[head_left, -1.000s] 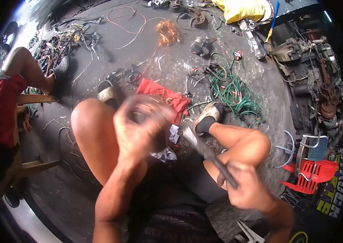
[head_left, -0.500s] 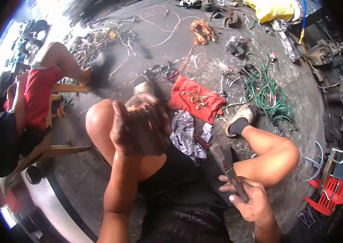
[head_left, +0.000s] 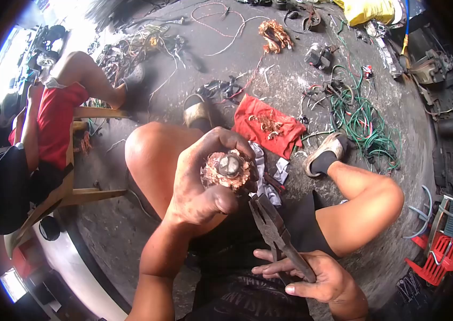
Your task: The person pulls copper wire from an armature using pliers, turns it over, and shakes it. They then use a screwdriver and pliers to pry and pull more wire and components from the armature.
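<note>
Fingers of my left hand [head_left: 199,187] are wrapped round a round metal part with copper windings [head_left: 228,170], its grey shaft end facing up at the camera. My right hand [head_left: 312,278] holds dark metal pliers [head_left: 274,230] by the handles. The pliers' jaws are slightly parted and point up and left, below and right of the wound part, not touching it. Past my left hand lies a red cloth [head_left: 285,131] with copper scraps [head_left: 266,125] on it. A whitish crumpled cloth [head_left: 261,182] lies partly hidden behind my left hand.
Green wires [head_left: 368,128] lie tangled beyond my foot, right of the red cloth. A copper bundle [head_left: 276,36] is on the floor ahead. At left another person in red shorts [head_left: 58,125] sits on a wooden seat [head_left: 68,182]. Red plastic pieces [head_left: 443,257] lie at right.
My left hand has moved right and turned, bringing the wound part's end into view. The pliers have moved left and now show parted jaws. The view has shifted slightly.
</note>
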A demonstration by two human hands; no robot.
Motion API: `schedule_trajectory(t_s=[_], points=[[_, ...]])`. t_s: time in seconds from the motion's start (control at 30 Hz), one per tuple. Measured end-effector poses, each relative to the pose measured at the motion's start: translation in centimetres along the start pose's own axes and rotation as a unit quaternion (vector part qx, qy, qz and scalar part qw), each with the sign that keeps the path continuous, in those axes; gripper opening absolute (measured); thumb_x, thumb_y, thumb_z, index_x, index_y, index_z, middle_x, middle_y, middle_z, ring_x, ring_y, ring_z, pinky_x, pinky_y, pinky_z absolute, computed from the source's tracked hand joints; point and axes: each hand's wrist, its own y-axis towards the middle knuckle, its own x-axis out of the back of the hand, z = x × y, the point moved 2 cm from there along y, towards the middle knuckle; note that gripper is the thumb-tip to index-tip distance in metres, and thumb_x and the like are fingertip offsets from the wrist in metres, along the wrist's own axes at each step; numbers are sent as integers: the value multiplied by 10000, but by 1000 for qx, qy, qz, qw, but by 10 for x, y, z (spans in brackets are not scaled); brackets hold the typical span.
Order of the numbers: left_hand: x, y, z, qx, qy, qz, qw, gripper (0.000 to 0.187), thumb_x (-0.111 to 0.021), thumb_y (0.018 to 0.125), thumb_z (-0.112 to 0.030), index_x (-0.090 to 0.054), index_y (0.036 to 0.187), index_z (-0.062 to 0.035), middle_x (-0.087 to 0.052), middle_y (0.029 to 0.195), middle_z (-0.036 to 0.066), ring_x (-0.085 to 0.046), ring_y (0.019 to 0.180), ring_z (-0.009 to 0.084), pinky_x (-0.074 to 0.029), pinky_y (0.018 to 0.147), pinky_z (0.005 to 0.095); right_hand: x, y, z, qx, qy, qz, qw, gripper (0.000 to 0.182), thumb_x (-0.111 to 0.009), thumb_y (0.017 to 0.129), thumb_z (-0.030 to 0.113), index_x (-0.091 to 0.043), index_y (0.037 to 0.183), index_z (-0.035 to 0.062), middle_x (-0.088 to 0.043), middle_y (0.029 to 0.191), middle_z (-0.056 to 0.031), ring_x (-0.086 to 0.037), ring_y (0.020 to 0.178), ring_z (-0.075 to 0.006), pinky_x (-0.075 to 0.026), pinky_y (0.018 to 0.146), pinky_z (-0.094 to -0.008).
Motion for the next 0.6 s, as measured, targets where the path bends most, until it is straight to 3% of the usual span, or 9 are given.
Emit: schedule_trajectory(t_s=[0.07,0.13,0.2,0.23,0.27,0.37,0.43,0.47,0.6], points=[[-3,-4,-4,41,-5,-6,999,940,-880,457,-651,-550,1030,17,-590,876,24,-562,816,75,-465,706,232,-3,-1,2,-8,15,2,1000,502,-604,847,-58,-521,1341,-23,-389,1500,-199,-477,1325,-258,-396,1078,-372],[3,-5,-1,20,30,19,999,958,-888,417,-649,-558,1025,12,-596,888,20,-564,817,77,-468,711,236,-8,-2,5,-49,70,-38,996,407,-621,870,-22,-566,1273,-26,-508,1398,-194,-558,1234,-235,-450,1018,-357],[7,-7,1,1,82,43,996,968,-926,333,-604,-592,1009,3,-620,920,17,-574,824,84,-478,728,247,0,-4,-3,-18,20,-27,999,350,-630,877,-1,-584,1222,-28,-567,1312,-180,-587,1181,-227,-467,984,-347],[7,-9,-1,2,85,45,995,968,-926,333,-604,-592,1009,3,-620,920,17,-574,824,84,-478,728,247,2,-4,-5,13,-31,-17,999,295,-639,883,19,-602,1172,-30,-626,1226,-166,-615,1127,-219,-483,949,-336],[5,-11,-4,-5,109,54,993,943,-942,342,-570,-601,1009,3,-625,919,20,-578,822,88,-481,728,248,1,-8,-5,-5,-26,-52,998,179,-650,889,42,-610,1050,-23,-669,1018,-113,-632,995,-189,-486,870,-311],[3,-11,-6,-24,145,75,986,799,-990,423,-421,-617,989,1,-636,916,31,-582,815,92,-485,729,247,-3,-3,-17,39,-44,-46,997,145,-655,892,58,-602,1008,-10,-638,938,-81,-612,894,-166,-473,819,-304],[0,-11,-5,36,105,24,994,688,-984,496,-332,-618,976,-3,-635,903,32,-578,805,87,-483,729,243,-11,-2,-19,36,-5,-72,997,110,-649,894,59,-586,964,2,-599,874,-61,-576,826,-152,-455,790,-302],[1,-11,-3,19,112,20,993,601,-962,541,-257,-620,966,-3,-633,894,31,-572,802,80,-480,729,238,-12,-3,-23,36,-2,-76,996,105,-643,893,56,-580,959,5,-592,871,-61,-568,821,-148,-453,778,-301],[-3,-12,-6,17,153,22,988,563,-937,570,-221,-616,970,11,-632,882,28,-573,786,79,-479,720,229,-12,-10,-22,42,-39,-77,995,79,-614,876,24,-555,929,16,-568,854,-60,-549,792,-144,-443,733,-295]])
